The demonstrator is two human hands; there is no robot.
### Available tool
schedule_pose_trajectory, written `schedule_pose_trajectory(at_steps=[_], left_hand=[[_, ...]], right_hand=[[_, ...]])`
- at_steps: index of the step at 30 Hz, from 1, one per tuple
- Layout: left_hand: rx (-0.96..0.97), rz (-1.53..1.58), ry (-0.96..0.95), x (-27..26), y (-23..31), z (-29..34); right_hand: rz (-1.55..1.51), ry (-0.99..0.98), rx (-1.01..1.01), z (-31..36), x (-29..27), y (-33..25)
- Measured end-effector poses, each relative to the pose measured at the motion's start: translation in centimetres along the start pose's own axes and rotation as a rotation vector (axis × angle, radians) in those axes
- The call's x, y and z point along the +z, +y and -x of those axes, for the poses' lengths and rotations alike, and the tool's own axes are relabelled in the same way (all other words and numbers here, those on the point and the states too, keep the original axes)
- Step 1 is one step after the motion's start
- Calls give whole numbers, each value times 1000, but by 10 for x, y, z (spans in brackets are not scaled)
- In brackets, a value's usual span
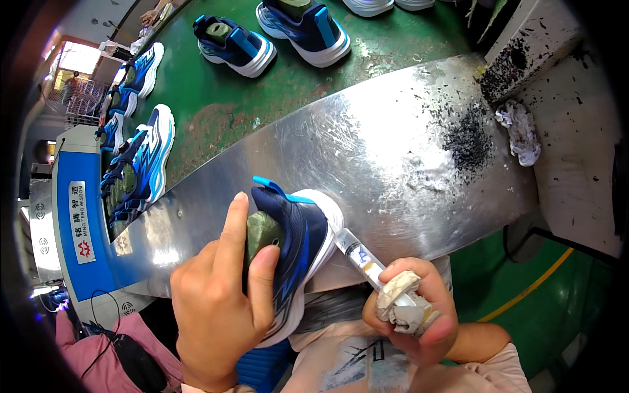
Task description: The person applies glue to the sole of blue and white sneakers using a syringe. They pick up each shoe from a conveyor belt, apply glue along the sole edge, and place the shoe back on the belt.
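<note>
A dark blue sneaker [293, 226] with a white sole and light blue heel tab is held up over the near edge of the metal worktop. My left hand [219, 288] grips it around the opening, where a green shoe last [263, 230] fills the inside. The thumb presses on the last and the index finger stretches along its far side. In my right hand [419, 308] is a clear syringe [359, 255], its tip at the seam between the upper and the white sole. A crumpled whitish wad [403, 302] sits in the same hand, around the syringe's rear end.
The metal worktop [275, 157] has black and white residue at the right, beside a crumpled white rag [519, 133]. Beyond it, a green surface carries several similar sneakers [239, 47]. A blue and white machine [78, 216] stands left; a person in pink [141, 340] is at lower left.
</note>
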State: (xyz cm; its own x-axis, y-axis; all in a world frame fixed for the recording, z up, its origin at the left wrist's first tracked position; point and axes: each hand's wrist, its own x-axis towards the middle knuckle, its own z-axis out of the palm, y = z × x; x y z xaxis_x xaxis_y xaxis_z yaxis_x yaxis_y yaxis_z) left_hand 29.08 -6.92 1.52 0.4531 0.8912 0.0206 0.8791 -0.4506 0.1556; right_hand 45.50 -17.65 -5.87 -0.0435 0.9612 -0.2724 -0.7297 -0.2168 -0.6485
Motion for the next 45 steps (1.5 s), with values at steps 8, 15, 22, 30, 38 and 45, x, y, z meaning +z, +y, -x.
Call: schedule_pose_trajectory(at_steps=[8,15,22,30,38,45], left_hand=[[-168,21,46,2,14,-4],[-199,46,82,-2,13,-7],[-207,242,51,-6,-1,20],[520,206,88,-2,-98,49],[276,146,467,40,-110,154],[186,130,550,67,-99,177]], right_hand=[[26,1,-94,16,13,16],[89,-243,-165,35,7,40],[28,-108,-185,14,11,19],[-316,-187,544,-96,29,2],[543,-480,740,-106,135,-17],[588,-400,689,-64,112,-46]])
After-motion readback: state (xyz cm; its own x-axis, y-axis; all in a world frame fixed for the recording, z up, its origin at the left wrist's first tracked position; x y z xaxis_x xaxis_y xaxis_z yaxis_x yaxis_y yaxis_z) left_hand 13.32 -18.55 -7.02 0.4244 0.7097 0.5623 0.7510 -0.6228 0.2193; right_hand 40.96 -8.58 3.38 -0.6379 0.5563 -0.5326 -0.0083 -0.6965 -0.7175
